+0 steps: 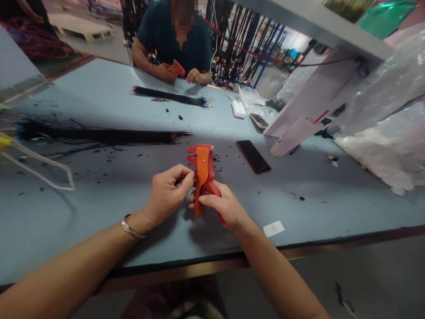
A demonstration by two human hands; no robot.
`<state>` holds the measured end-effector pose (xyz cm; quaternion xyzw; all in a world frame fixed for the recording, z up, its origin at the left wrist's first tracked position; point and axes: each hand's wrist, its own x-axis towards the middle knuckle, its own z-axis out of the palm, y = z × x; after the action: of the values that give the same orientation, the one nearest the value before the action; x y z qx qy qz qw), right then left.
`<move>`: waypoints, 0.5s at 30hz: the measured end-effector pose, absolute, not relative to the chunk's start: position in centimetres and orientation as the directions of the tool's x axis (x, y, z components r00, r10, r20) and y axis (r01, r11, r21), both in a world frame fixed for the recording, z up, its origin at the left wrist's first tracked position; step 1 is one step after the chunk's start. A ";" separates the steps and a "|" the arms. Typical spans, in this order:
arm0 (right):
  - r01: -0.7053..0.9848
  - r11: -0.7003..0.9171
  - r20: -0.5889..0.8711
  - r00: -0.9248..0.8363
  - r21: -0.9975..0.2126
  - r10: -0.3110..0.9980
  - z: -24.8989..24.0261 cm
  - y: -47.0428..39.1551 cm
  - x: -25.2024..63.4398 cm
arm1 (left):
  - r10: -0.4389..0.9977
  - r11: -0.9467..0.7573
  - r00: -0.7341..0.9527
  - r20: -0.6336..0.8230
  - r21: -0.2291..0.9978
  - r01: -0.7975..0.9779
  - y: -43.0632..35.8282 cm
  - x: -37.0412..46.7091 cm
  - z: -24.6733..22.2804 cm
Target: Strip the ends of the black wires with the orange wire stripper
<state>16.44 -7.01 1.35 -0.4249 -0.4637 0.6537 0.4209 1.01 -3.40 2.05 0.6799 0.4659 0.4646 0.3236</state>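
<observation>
My right hand [226, 204] is wrapped round the handles of an orange and red wire stripper [203, 166], whose jaws point away from me and to the left. Close against the tool's left side, my left hand [172, 190] is closed in a pinch. Whatever sits between its thumb and finger is hidden or too small to make out. Beyond both hands lies a long bundle of black wires [116, 135], with blue ends at the left and its cut ends near the stripper. Small black scraps [217, 158] lie around the tool.
Across the table [159, 248] a person [172, 44] holds a red tool [177, 68] behind a second black wire bundle [169, 96]. Right of my hands lie a phone [254, 156] and a white label [274, 228]. A white wire frame [66, 177] stands left; plastic bags [381, 137] lie right.
</observation>
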 end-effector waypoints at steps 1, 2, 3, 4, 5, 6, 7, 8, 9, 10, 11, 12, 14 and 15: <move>-0.180 -0.237 -0.180 -0.286 -0.955 0.941 1.1 -7.0 16.4 | 0.936 -0.351 0.132 0.325 0.875 0.332 -3.4 1.0 2.0; -0.185 -0.246 -0.189 -0.281 -0.952 0.941 1.0 -6.9 16.4 | 0.938 -0.347 0.132 0.321 0.879 0.329 -3.3 1.0 1.9; -0.181 -0.248 -0.194 -0.274 -0.952 0.942 0.9 -6.9 16.4 | 0.939 -0.342 0.132 0.316 0.882 0.325 -3.3 1.1 1.8; -0.175 -0.247 -0.195 -0.270 -0.953 0.943 0.8 -6.9 16.3 | 0.940 -0.341 0.133 0.315 0.883 0.322 -3.2 1.1 1.7; -0.172 -0.243 -0.192 -0.269 -0.955 0.944 0.8 -6.8 16.3 | 0.939 -0.342 0.134 0.315 0.883 0.321 -3.2 1.1 1.7; -0.172 -0.239 -0.187 -0.271 -0.956 0.944 0.8 -6.8 16.4 | 0.940 -0.342 0.135 0.315 0.883 0.323 -3.1 1.1 1.6; -0.173 -0.235 -0.182 -0.274 -0.957 0.944 0.8 -6.8 16.4 | 0.940 -0.341 0.134 0.314 0.882 0.325 -3.1 1.1 1.6; -0.172 -0.232 -0.179 -0.277 -0.958 0.944 0.8 -6.8 16.4 | 0.940 -0.340 0.131 0.314 0.882 0.328 -3.1 1.1 1.6; -0.169 -0.232 -0.180 -0.277 -0.958 0.944 0.9 -6.8 16.4 | 0.941 -0.338 0.130 0.312 0.881 0.330 -3.1 1.1 1.6; -0.167 -0.232 -0.181 -0.273 -0.958 0.945 0.9 -6.8 16.3 | 0.941 -0.338 0.130 0.312 0.881 0.332 -3.1 1.1 1.6; -0.164 -0.236 -0.186 -0.270 -0.958 0.945 0.9 -6.8 16.3 | 0.940 -0.340 0.129 0.315 0.878 0.336 -3.1 1.0 1.5; -0.162 -0.240 -0.192 -0.266 -0.957 0.945 0.9 -6.8 16.3 | 0.938 -0.346 0.131 0.320 0.874 0.341 -3.1 1.0 1.5; -0.152 -0.248 -0.203 -0.261 -0.957 0.944 0.9 -6.8 16.2 | 0.933 -0.360 0.131 0.335 0.864 0.353 -3.0 1.1 1.5; -0.145 -0.248 -0.206 -0.256 -0.958 0.944 0.9 -6.8 16.2 | 0.931 -0.366 0.129 0.343 0.859 0.359 -3.0 1.1 1.4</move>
<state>16.21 -6.81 0.92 -0.4449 -0.4494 0.6527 0.4172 1.06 -3.01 1.44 0.6849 0.4706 0.4626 0.3091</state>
